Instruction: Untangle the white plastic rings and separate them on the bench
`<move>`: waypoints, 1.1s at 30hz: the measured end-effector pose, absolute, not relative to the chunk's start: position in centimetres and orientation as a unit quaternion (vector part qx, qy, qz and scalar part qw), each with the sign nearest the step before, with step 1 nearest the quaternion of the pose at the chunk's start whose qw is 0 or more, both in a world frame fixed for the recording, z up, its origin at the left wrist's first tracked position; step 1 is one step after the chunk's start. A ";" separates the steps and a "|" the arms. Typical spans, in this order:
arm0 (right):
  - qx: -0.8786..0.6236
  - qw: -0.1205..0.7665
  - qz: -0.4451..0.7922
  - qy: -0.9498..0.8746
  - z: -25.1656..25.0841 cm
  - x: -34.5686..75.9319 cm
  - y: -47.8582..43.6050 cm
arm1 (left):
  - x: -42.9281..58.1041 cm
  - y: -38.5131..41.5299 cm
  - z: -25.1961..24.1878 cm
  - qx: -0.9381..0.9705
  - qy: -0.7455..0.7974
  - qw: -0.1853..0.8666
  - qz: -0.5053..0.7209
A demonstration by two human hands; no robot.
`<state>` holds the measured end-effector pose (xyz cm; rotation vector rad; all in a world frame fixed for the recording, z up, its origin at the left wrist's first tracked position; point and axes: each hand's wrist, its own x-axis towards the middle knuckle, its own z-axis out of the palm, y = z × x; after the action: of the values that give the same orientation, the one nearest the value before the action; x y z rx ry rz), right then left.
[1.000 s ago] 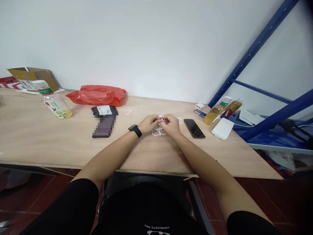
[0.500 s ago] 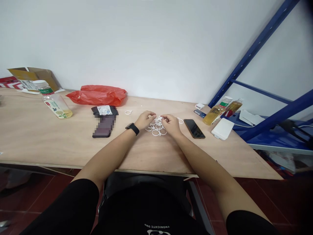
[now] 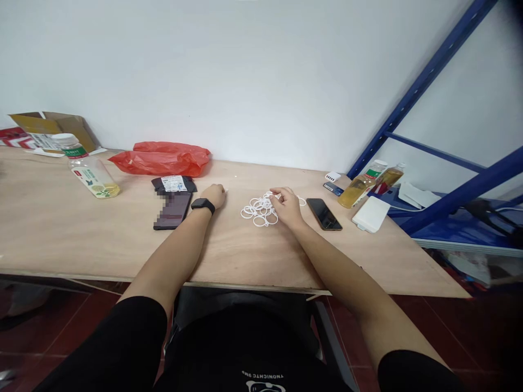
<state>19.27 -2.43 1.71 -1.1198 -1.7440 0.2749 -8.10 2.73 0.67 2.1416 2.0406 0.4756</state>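
My left hand [image 3: 215, 195], with a black watch on the wrist, rests on the table left of a pile of white plastic rings [image 3: 260, 209]. Its fingers are closed, and a small white tip, which looks like part of a ring, pokes out at the fingertips; the rest is hidden by the hand. My right hand [image 3: 286, 206] is at the right side of the pile, thumb and forefinger curved and apart over the rings. Several rings overlap in the pile, each with a small tab. One white ring [image 3: 302, 201] shows partly behind my right hand.
A phone [image 3: 324, 214], a white power bank [image 3: 371, 214] and tea bottles [image 3: 355, 190] lie to the right, near a blue metal rack [image 3: 441, 157]. To the left are a dark pouch [image 3: 174, 209], a red plastic bag [image 3: 163, 159], a bottle [image 3: 96, 177] and a cardboard box [image 3: 67, 128].
My left hand has moved left, away from the pile, to where a single white ring lay; that ring is now hidden. My right hand stays at the pile.
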 end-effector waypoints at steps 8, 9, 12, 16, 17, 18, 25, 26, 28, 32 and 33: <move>-0.410 0.481 0.127 -0.765 1.8 18.8 -3.2 | -1.4 0.2 2.1 0.762 0.381 0.382 0.358; -0.404 0.488 0.130 -0.763 1.8 18.7 -3.2 | -0.9 -0.1 2.2 0.742 0.367 0.428 0.362; -0.392 0.506 0.137 -0.756 1.8 18.7 -3.3 | -0.1 -0.6 2.2 0.701 0.339 0.518 0.355; -0.390 0.505 0.143 -0.756 1.8 18.5 -3.4 | 0.1 -0.9 1.9 0.686 0.317 0.561 0.338; -0.390 0.508 0.147 -0.754 1.8 18.5 -3.4 | 0.2 -0.9 1.8 0.682 0.311 0.570 0.337; -0.388 0.511 0.150 -0.752 1.8 18.5 -3.4 | 0.2 -0.9 1.8 0.677 0.303 0.579 0.337; -0.380 0.532 0.163 -0.739 1.9 18.6 -3.3 | 0.8 -1.1 1.8 0.644 0.280 0.628 0.335; -0.376 0.536 0.167 -0.737 1.9 18.5 -3.3 | 0.8 -1.2 1.8 0.641 0.279 0.632 0.335; -0.376 0.543 0.172 -0.731 1.9 18.4 -3.3 | 0.9 -1.3 1.9 0.640 0.277 0.634 0.334; -0.398 0.556 0.192 -0.704 1.8 18.3 -3.0 | 1.3 -1.6 2.1 0.646 0.281 0.628 0.329; -0.408 0.560 0.202 -0.693 1.7 18.2 -2.8 | 1.4 -1.7 2.2 0.648 0.280 0.626 0.330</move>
<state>18.24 -2.83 1.74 -0.9613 -1.6328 0.4757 1.36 -1.69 2.17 1.4873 0.6431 0.7559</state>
